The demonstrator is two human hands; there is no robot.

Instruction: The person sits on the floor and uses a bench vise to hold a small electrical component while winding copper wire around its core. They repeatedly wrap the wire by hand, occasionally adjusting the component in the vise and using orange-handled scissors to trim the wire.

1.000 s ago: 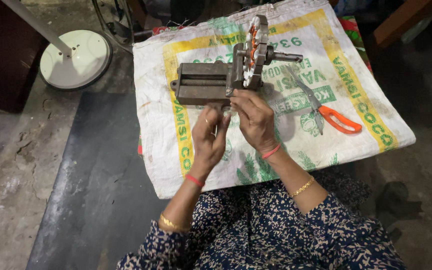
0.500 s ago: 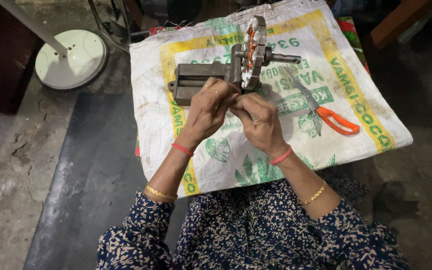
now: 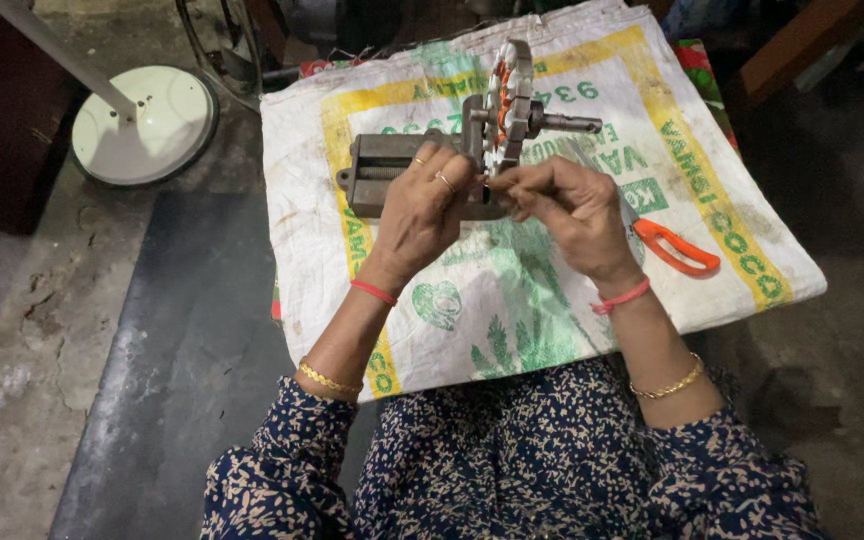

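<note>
A grey metal vise (image 3: 382,170) sits on a white woven sack (image 3: 512,290) and clamps a motor stator (image 3: 508,100) with orange windings and a steel shaft (image 3: 570,124). My left hand (image 3: 424,212) rests on the vise, fingers at the stator's lower edge. My right hand (image 3: 570,208) is beside it, fingertips pinched together at the same spot; whatever they pinch is too small to see. Both hands nearly touch under the stator.
Scissors with orange handles (image 3: 674,248) lie on the sack right of my right hand. A round white stand base (image 3: 144,122) with a slanted pole stands on the floor at the left. A dark mat (image 3: 182,380) lies by my left knee.
Both hands have moved up and closer together onto the vise and the stator's lower edge. The view has shifted slightly.
</note>
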